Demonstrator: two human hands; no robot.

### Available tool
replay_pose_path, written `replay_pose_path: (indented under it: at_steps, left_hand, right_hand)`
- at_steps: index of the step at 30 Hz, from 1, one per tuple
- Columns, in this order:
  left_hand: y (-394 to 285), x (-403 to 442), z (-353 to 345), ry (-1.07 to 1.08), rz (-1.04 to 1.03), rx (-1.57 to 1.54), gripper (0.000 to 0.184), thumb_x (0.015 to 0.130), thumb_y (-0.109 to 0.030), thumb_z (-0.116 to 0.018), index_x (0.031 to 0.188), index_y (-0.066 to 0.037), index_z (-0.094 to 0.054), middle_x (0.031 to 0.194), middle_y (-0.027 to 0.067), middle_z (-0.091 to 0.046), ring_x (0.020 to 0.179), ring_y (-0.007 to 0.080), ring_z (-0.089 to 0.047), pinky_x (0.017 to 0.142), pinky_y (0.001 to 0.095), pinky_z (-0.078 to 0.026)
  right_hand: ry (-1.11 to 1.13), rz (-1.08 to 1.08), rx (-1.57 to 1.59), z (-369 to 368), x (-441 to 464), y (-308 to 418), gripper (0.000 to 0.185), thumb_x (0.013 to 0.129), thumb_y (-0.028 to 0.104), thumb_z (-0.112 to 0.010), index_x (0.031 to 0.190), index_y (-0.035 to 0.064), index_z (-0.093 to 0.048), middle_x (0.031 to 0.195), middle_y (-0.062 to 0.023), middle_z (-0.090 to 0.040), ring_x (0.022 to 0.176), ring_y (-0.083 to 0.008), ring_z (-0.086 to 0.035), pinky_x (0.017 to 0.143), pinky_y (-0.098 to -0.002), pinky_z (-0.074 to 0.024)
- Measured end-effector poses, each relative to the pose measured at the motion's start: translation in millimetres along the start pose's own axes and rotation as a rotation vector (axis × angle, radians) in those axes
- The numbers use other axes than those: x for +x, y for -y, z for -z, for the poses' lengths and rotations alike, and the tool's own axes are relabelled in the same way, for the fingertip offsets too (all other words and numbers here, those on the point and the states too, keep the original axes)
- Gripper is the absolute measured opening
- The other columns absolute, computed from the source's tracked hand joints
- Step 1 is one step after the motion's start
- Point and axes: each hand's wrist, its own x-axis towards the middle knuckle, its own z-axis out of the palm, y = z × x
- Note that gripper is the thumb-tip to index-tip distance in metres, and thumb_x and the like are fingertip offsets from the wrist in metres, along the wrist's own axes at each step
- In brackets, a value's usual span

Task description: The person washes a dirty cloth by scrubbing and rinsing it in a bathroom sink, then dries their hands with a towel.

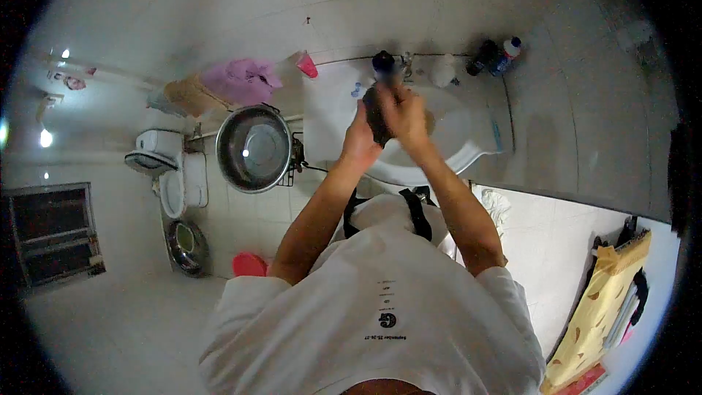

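Observation:
Above the white sink [468,124], my left hand [360,139] is closed around the side of a dark, elongated object [376,117] whose kind I cannot make out. My right hand [408,118] lies against the object's other side, fingers curled and partly smeared by motion. A blurred greyish patch shows at its fingertips; whether it is a separate thing in that hand is unclear. Just beyond the hands stand a dark-capped bottle [382,63] and the metal faucet [407,63].
A pink cup [307,64] sits at the sink's back left corner. Dark bottles [482,57] and a white-capped blue bottle [507,55] stand at the back right. Left of the sink is a large metal basin [254,149]; a toilet [174,189] is farther left.

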Motion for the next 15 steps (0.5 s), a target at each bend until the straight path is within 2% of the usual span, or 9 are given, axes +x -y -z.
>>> replay_pose_path:
  at_steps: [2, 4, 5, 9, 12, 13, 14, 15]
  left_hand:
    - [0.3, -0.5, -5.7, -0.002, 0.025, -0.04, 0.049, 0.104, -0.046, -0.031, 0.134, -0.011, -0.047, 0.132, 0.0058, -0.056, 0.122, 0.0218, -0.051, 0.108, 0.0386, -0.037]
    - [-0.9, -5.9, -8.1, -0.09, 0.076, -0.044, 0.048, 0.104, -0.045, -0.03, 0.132, -0.011, -0.048, 0.13, 0.0053, -0.056, 0.121, 0.0216, -0.052, 0.107, 0.0386, -0.037]
    - [2.1, -2.8, 13.8, -0.081, 0.109, -0.003, 0.046, 0.104, -0.044, -0.029, 0.129, -0.011, -0.05, 0.128, 0.0051, -0.057, 0.12, 0.0219, -0.052, 0.107, 0.0396, -0.037]
    - [5.4, -13.5, 19.6, -0.088, 0.1, -0.032, 0.048, 0.104, -0.045, -0.028, 0.133, -0.012, -0.048, 0.132, 0.005, -0.055, 0.123, 0.0224, -0.051, 0.109, 0.0405, -0.036]
    - [-0.3, -14.9, 15.1, -0.1, 0.108, -0.036, 0.051, 0.104, -0.047, -0.028, 0.136, -0.012, -0.046, 0.135, 0.0053, -0.054, 0.125, 0.023, -0.049, 0.11, 0.0416, -0.034]
    - [3.4, -11.8, 20.1, -0.087, 0.102, -0.059, 0.052, 0.104, -0.047, -0.028, 0.136, -0.012, -0.046, 0.136, 0.0052, -0.053, 0.126, 0.023, -0.049, 0.111, 0.0419, -0.034]
    - [9.1, -10.3, 25.1, -0.074, 0.099, -0.088, 0.052, 0.103, -0.048, -0.028, 0.136, -0.012, -0.046, 0.136, 0.0051, -0.053, 0.127, 0.0231, -0.048, 0.111, 0.0422, -0.034]
    - [14.0, -9.5, 22.7, 0.03, 0.066, -0.057, 0.053, 0.103, -0.049, -0.029, 0.138, -0.012, -0.045, 0.137, 0.0052, -0.052, 0.128, 0.0235, -0.047, 0.112, 0.0429, -0.032]
  right_hand:
    - [0.076, 0.392, -0.365, -5.5, -16.9, 2.0, 0.026, 0.088, 0.03, -0.063, 0.091, 0.0042, -0.062, 0.075, -0.0213, -0.066, 0.067, -0.0394, -0.065, 0.058, -0.0454, -0.0514]
    - [0.084, 0.235, -0.411, -10.7, -15.5, -23.1, 0.027, 0.087, 0.032, -0.064, 0.093, 0.0055, -0.061, 0.074, -0.02, -0.065, 0.066, -0.0402, -0.064, 0.059, -0.0481, -0.0515]
    - [0.089, 0.156, -0.432, -13.4, -11.8, -36.2, 0.028, 0.087, 0.033, -0.064, 0.093, 0.0062, -0.061, 0.073, -0.0193, -0.065, 0.066, -0.0405, -0.064, 0.06, -0.0494, -0.0516]
    - [-0.066, -0.081, -0.451, -8.5, 1.2, -59.2, 0.027, 0.087, 0.033, -0.063, 0.09, 0.0067, -0.06, 0.071, -0.0206, -0.064, 0.063, -0.042, -0.063, 0.056, -0.0504, -0.0501]
    - [0.072, 0.061, -0.265, -2.3, -11.4, -62.3, 0.026, 0.088, 0.032, -0.062, 0.089, 0.0064, -0.061, 0.074, -0.0211, -0.065, 0.067, -0.0422, -0.064, 0.058, -0.0509, -0.0496]
    - [0.227, -0.015, -0.345, -4.6, -22.8, -46.5, 0.024, 0.088, 0.031, -0.062, 0.088, 0.0068, -0.061, 0.08, -0.0196, -0.066, 0.073, -0.0412, -0.064, 0.062, -0.0511, -0.0494]
    - [0.227, 0.133, -0.351, -11.5, -31.4, -42.2, 0.024, 0.088, 0.03, -0.063, 0.087, 0.0059, -0.061, 0.077, -0.0194, -0.065, 0.071, -0.0406, -0.064, 0.06, -0.0498, -0.0492]
    - [0.223, 0.285, -0.356, -14.9, -37.7, -37.5, 0.024, 0.087, 0.029, -0.064, 0.086, 0.0049, -0.06, 0.075, -0.0192, -0.065, 0.069, -0.04, -0.064, 0.059, -0.0486, -0.049]
